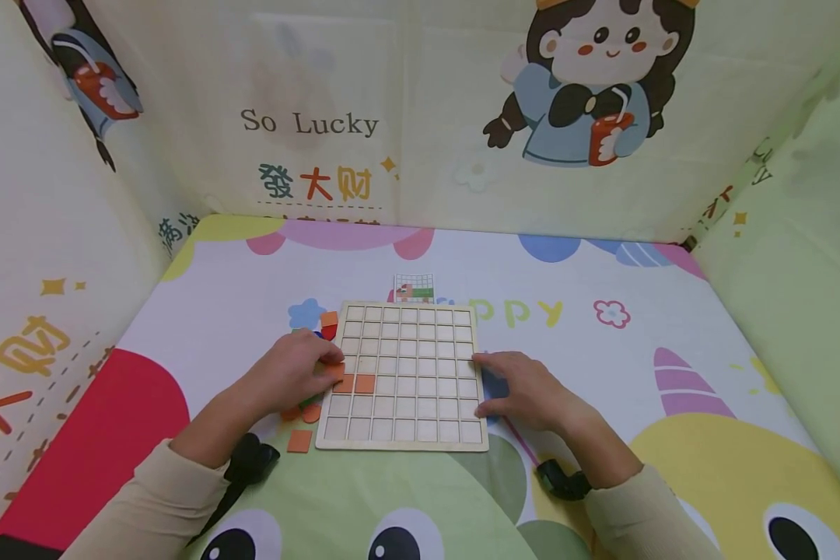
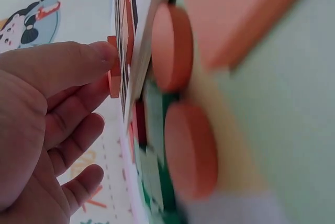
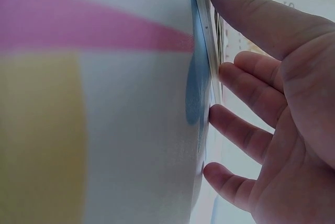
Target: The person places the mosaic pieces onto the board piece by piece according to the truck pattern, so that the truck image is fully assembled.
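A wooden grid board (image 1: 420,365) lies flat on the printed cloth. Two orange square tiles (image 1: 365,383) sit side by side in one row at its left side. My left hand (image 1: 290,373) pinches another orange square tile (image 2: 114,88) between thumb and forefinger, over the board's left edge; its other fingers are loosely bent. At the opposite edge, my right hand (image 1: 528,389) touches the frame with its thumb and fingertips spread apart, fingers fairly straight. Partly hidden by the left hand and board, loose tiles include round orange pieces (image 2: 191,150).
A small pattern card (image 1: 414,288) with a coloured grid lies behind the board. One loose orange square (image 1: 299,441) is near the board's front left corner, and orange and red tiles (image 1: 329,320) lie by its back left. Printed cloth walls (image 1: 434,117) enclose the table.
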`<state>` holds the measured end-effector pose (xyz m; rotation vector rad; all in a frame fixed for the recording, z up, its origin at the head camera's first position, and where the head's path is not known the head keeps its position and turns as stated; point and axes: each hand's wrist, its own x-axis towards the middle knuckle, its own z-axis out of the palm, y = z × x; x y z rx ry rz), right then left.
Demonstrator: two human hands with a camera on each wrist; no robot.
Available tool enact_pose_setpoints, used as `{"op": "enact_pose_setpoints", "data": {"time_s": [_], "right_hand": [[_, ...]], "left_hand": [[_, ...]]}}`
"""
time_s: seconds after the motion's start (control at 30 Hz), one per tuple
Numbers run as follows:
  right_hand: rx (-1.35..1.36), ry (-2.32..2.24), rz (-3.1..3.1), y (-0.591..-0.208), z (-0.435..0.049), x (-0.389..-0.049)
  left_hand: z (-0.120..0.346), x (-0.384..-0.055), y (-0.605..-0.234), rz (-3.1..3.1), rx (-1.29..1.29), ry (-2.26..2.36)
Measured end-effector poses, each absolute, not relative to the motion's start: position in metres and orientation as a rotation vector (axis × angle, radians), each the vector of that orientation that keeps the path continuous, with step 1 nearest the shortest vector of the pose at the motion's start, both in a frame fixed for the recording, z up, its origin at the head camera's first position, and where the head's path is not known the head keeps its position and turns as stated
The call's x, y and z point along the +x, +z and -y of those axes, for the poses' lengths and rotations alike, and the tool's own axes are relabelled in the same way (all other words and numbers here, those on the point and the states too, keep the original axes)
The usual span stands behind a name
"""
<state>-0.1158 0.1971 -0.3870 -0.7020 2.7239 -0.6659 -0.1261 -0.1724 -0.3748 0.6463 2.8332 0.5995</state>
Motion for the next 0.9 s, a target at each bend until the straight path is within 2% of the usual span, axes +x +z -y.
{"op": "enact_pose_setpoints", "data": {"time_s": [0.9], "right_hand": [[-0.721, -0.655, -2.741, -0.39, -0.198, -0.116]], "left_hand": [[0.127, -0.121, -0.383, -2.84, 0.86, 0.655]]}}
